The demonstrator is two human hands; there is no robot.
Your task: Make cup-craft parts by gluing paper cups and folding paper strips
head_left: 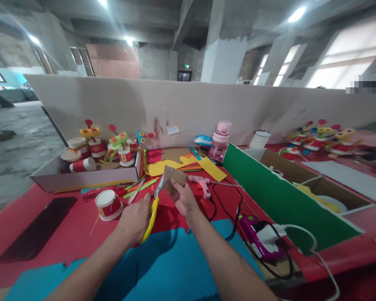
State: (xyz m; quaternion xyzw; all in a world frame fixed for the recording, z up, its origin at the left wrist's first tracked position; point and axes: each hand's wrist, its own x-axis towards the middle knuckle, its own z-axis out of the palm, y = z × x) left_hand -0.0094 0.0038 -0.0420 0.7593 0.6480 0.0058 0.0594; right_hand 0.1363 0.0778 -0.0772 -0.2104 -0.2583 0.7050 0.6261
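Left hand (138,219) grips yellow-handled scissors (156,202), blades overlapping a brown cardboard piece (179,177) just left of the pink glue gun (202,184), right hand (184,198) pinches the cardboard's near edge between thumb and fingers.

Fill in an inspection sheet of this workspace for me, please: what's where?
Surface: red tabletop, partly covered by flat blue sheets.
Things in hand: yellow-handled metal scissors, blades at a small brown cardboard piece.
Clutter: yellow paper pieces, pink glue gun, red-and-white paper cup, dark flat rectangular object.
Hands: left hand holds the scissors; right hand holds the cardboard piece.
Cables: black cable and white cable near a purple power block.
Surroundings: pale upright partition behind; white cardboard box of colourful paper-cup figures at left; green-sided cardboard box at right.
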